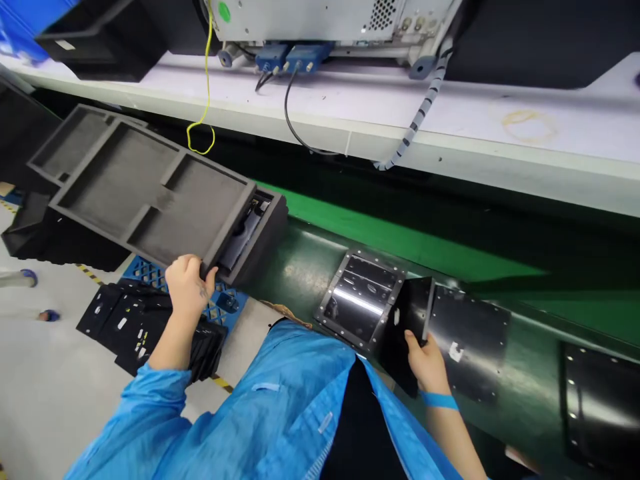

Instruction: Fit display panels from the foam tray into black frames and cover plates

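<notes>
Dark panel is standing tilted over the green bench; right hand is clamping its near edge. It is overlapping the framed panel in view, contact unclear. Left hand, well apart, is gripping the near edge of the upper foam tray, which is sitting over the lower tray, leaving a slot along its right end. Green surface is showing between lower tray and framed panel, more between labelled panel and far-right panel. White ledge is running beyond; panel stack is lying below, left.
</notes>
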Demonstrator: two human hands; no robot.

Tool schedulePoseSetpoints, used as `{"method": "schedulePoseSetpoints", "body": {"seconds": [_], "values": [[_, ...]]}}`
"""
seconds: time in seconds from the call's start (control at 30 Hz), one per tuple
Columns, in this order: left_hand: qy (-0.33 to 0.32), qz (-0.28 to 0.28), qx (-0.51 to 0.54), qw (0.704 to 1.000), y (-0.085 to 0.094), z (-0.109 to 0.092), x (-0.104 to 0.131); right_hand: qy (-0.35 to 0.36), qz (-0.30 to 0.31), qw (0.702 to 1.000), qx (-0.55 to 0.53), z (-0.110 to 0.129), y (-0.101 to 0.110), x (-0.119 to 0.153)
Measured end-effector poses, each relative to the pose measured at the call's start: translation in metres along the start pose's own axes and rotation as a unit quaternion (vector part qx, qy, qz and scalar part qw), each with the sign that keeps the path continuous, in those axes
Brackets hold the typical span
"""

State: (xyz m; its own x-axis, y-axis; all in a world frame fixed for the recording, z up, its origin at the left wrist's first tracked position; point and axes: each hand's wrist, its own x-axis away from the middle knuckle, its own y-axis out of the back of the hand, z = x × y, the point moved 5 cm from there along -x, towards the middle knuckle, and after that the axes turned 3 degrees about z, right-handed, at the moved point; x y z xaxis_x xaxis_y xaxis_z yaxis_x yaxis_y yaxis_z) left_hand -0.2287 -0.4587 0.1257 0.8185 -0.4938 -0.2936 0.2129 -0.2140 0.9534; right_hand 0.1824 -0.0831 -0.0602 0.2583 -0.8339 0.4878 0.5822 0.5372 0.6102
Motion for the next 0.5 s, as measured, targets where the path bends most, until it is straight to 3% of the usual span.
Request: {"method": "schedulePoseSetpoints", "body": {"seconds": [0.13,0.23,0.37,0.5], "values": [[-0.031,-0.003,0.023,0.999,-0.004,-0.035,0.017,0.015,-0.006,1.000,-0.014,-0.004,-0.003,-0.008],[-0.053,0.011,0.044,0.998,-0.012,-0.051,0.018,0.021,-0.020,0.999,-0.024,-0.007,-0.005,-0.016],[-0.031,0.017,0.047,0.998,-0.028,-0.053,0.017,0.034,-0.029,0.998,-0.048,-0.006,-0.007,-0.022],[-0.018,-0.010,0.062,0.998,-0.028,-0.050,0.009,0.031,-0.023,0.997,-0.060,-0.002,-0.007,-0.021]]}}
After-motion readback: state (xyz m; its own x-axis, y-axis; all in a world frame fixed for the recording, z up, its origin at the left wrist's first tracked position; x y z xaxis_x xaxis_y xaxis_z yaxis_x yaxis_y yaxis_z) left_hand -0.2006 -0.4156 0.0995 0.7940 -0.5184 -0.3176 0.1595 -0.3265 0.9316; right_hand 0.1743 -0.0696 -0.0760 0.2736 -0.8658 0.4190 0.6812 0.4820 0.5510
